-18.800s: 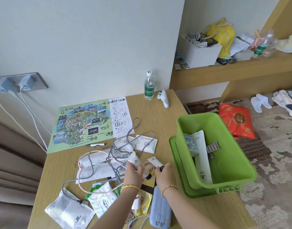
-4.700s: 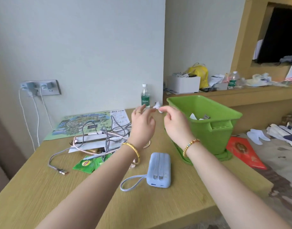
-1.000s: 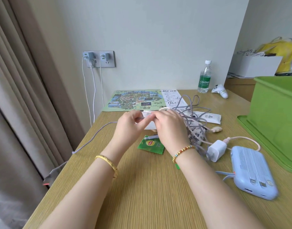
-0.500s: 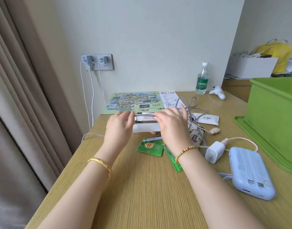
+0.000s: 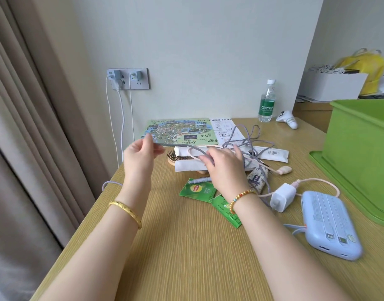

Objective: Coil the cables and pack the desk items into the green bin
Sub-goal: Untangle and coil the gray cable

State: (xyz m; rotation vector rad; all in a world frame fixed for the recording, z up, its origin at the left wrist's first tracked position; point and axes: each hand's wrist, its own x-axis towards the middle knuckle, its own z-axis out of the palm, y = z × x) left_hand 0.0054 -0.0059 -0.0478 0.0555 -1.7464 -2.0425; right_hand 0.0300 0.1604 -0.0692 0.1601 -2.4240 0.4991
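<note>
Midway through coiling, the left hand (image 5: 141, 156) pinches the grey cable (image 5: 247, 140) taut while the right hand (image 5: 224, 164) closes around its loops above the tabletop (image 5: 186, 246). Next, probably another wrap, then the green bin (image 5: 360, 153) at right.

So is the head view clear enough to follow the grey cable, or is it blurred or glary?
Head view: soft even light, no glare; grey cable sharp between left hand and right hand; wide-angle bending skews the curtain and green bin.
</note>
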